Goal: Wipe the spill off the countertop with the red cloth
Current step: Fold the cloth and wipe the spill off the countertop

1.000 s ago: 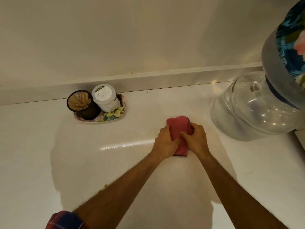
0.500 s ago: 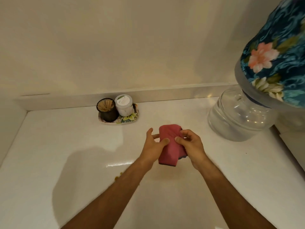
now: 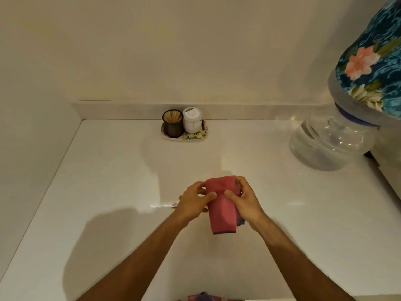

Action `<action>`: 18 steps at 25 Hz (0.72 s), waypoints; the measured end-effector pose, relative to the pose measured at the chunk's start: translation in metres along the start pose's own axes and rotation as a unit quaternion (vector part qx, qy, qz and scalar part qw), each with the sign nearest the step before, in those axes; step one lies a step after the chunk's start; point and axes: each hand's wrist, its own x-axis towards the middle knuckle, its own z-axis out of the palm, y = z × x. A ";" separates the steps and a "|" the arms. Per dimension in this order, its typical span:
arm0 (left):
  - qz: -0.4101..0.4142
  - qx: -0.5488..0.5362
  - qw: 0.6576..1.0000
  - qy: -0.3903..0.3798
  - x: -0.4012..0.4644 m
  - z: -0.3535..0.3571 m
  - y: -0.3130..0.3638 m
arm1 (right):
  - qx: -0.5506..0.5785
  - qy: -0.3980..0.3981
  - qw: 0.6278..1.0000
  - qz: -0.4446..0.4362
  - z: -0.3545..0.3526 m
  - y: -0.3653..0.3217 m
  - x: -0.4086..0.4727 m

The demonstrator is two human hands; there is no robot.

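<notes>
The red cloth is folded and held up above the white countertop, gripped from both sides. My left hand pinches its left edge with thumb and fingers. My right hand grips its right edge, thumb on the front face. The cloth's lower end hangs free with a dark hem. A small orange-brown spill with a wet streak lies on the counter just left of my left hand, partly hidden by it.
A small floral tray at the back wall carries a black toothpick holder and a white jar. A large clear water bottle with a floral cover stands at the right. A side wall bounds the counter on the left.
The cloth was pressed flat on the counter a second ago; both hands have lifted it off and drawn it nearer. The view has pulled back and tilted up.
</notes>
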 end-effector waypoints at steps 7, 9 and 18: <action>0.085 0.446 0.890 0.051 -0.001 -0.111 -0.111 | -0.340 0.130 0.931 0.029 0.013 0.067 0.001; 0.091 0.531 0.842 0.032 0.003 -0.136 -0.136 | -0.443 0.157 0.882 -0.033 0.032 0.082 -0.007; 0.139 0.592 0.793 0.045 0.012 -0.149 -0.169 | -0.585 0.118 0.801 -0.040 0.060 0.110 0.029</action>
